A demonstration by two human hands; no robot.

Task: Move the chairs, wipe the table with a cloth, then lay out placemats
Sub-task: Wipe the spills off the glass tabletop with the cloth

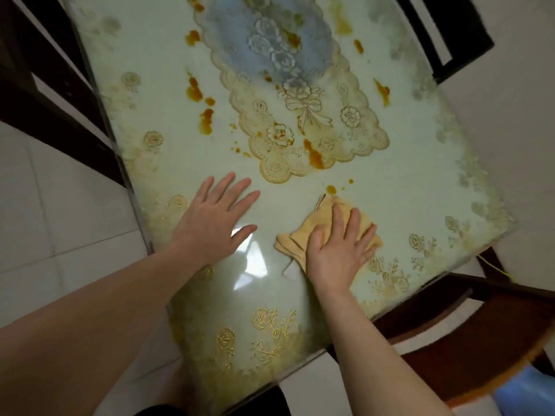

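Note:
A glass-topped table [144,85] with a pale green, gold-flowered cover fills the view. Orange-brown sauce stains [196,88] are scattered across its middle and around a lace-edged mat [300,115] under the glass. My right hand [339,250] presses flat, fingers spread, on a crumpled yellow cloth [300,235] near the table's front edge. One small stain [331,189] lies just beyond the cloth. My left hand [214,217] rests flat on the bare glass to the left of the cloth, fingers straight.
A dark wooden chair [468,319] stands at the table's right front corner, another dark chair [444,31] at the far right, and a third [45,94] along the left side. White floor tiles [60,220] surround the table. A blue object [528,391] shows at the bottom right.

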